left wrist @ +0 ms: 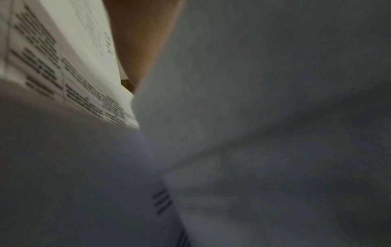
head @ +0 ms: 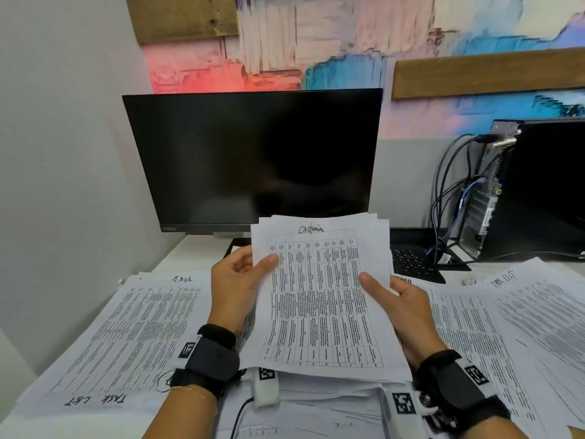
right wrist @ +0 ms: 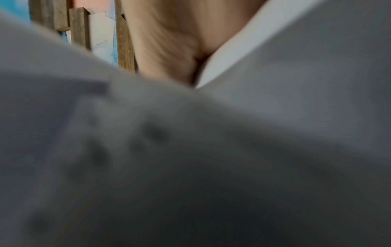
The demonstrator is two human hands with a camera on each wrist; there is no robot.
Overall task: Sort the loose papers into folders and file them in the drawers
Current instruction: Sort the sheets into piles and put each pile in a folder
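Between the two hands, raised over the near middle of the table (head: 193,248), is a sheaf of printed sheets (head: 323,296) whose top page carries the handwritten word that looks like "admin". The left hand (head: 235,280) pinches its left edge, thumb on the front and fingers behind; the right hand (head: 400,307) grips the right edge the same way. Both wrist views are mostly blurred paper at close range and add little.

Sorting looks under way but far from finished. A pile headed "Task" (head: 126,331) lies on the left of the table, and a looser spread marked "Task list" (head: 519,327) covers the right, its sheets overlapping unevenly. More paper lies under the wrists at the near edge. So some grouping by heading seems made, and the held sheaf would be a further group.

No folder and no drawer shows anywhere in view, so nothing appears to be foldered or filed yet. A dark monitor (head: 253,160) stands at the far side, with a computer tower (head: 544,185) far right.
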